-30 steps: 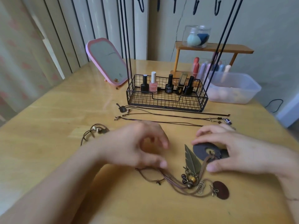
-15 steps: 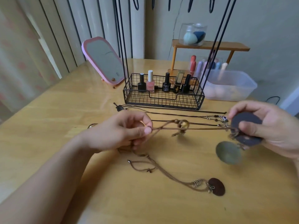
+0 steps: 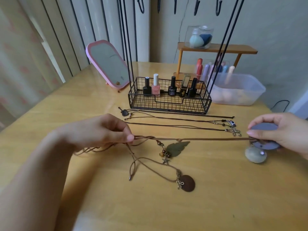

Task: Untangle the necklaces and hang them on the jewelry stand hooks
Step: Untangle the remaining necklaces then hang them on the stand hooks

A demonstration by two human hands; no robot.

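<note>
Two hands stretch a brown cord (image 3: 208, 139) taut above the table (image 3: 66, 105): left hand (image 3: 100, 130) pinching the cord bundle, right hand (image 3: 281, 130) gripping a grey disc pendant (image 3: 264, 127). Leaf pendant (image 3: 177, 147) hangs mid-cord. Brown disc necklace (image 3: 188, 183) lies below, unhung.

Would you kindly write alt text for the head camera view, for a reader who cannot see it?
Two bare hands stretch a brown cord necklace taut above a wooden table: the left hand pinches the cords, the right hand holds its round pendant. Another necklace lies below; a wire jewelry stand stands behind.
</note>
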